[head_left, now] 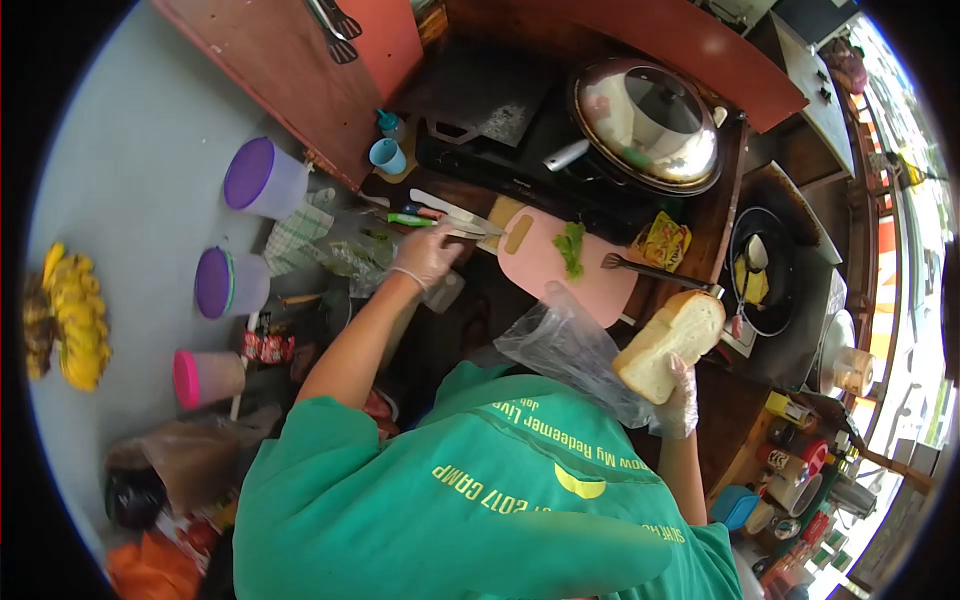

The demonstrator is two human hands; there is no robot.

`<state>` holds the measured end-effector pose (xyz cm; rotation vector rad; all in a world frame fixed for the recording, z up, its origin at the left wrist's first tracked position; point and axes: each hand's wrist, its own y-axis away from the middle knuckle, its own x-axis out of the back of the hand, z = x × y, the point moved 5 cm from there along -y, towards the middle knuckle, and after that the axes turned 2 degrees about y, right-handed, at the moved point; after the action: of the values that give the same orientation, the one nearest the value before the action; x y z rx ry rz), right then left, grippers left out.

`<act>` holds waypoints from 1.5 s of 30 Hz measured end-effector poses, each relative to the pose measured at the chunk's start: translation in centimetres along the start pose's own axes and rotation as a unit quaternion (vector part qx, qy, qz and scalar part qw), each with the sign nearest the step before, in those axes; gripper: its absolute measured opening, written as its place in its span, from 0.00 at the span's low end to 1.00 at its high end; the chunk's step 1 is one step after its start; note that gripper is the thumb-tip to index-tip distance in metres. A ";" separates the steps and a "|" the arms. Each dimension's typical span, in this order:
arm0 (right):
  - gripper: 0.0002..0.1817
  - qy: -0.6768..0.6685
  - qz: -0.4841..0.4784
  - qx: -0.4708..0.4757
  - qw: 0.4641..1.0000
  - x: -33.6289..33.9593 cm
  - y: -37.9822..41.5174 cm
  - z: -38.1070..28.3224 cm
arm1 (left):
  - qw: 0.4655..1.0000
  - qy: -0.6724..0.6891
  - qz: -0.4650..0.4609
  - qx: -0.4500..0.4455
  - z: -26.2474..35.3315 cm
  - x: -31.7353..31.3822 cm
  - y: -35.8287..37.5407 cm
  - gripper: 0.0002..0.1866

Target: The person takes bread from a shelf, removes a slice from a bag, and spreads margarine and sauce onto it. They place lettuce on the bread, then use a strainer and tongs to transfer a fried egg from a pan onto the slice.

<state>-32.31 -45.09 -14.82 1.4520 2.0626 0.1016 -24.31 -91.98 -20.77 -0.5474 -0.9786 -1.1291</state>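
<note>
My left hand (425, 255), in a clear glove, is at the knives beside the board, its fingers closed at the green-handled knife (408, 220). A white-handled knife (432, 200) lies just beyond. In my gloved right hand (681, 400) is a loaf piece of white bread (668, 345), held at its lower edge. A clear plastic bag (570, 345) hangs left of the bread, in front of the green shirt. Green leaves (570, 249) lie on the pink cutting board (540, 262). A dark slotted turner (650, 268) rests across the board's right side.
Behind the board stands a stove with a lidded pan (645, 125). A black frying pan (765, 300) with yellow food and a spoon is at the right. A yellow packet (662, 243) lies beside the board. Purple-lidded containers (270, 180) and bananas (78, 320) are at the left.
</note>
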 end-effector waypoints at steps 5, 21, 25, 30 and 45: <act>0.35 0.017 0.105 0.013 0.994 -2.5 -0.1 1.9 | 0.972 -0.220 -0.047 -0.069 -12.5 -1.0 -4.9 0.27; 0.32 -0.081 0.287 0.037 0.954 -8.1 4.2 5.4 | 0.901 -0.292 -0.302 -0.110 -11.1 -3.3 -11.8 0.16; 0.31 -0.109 0.260 0.043 0.959 -8.2 5.1 4.6 | 0.874 -0.289 -0.383 -0.080 -13.3 -3.3 -11.2 0.17; 0.34 -0.153 0.256 0.064 0.953 -6.1 6.7 4.9 | 0.856 -0.034 -0.493 0.153 -13.5 4.8 -5.8 0.09; 0.34 -0.202 0.251 0.137 0.937 6.5 14.6 1.2 | 0.830 -0.401 0.059 -0.383 41.1 18.8 -22.3 0.10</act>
<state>-20.96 -33.88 -12.85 1.9568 1.3817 -0.2719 -58.12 -76.96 13.47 -1.8238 -1.1363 -1.1677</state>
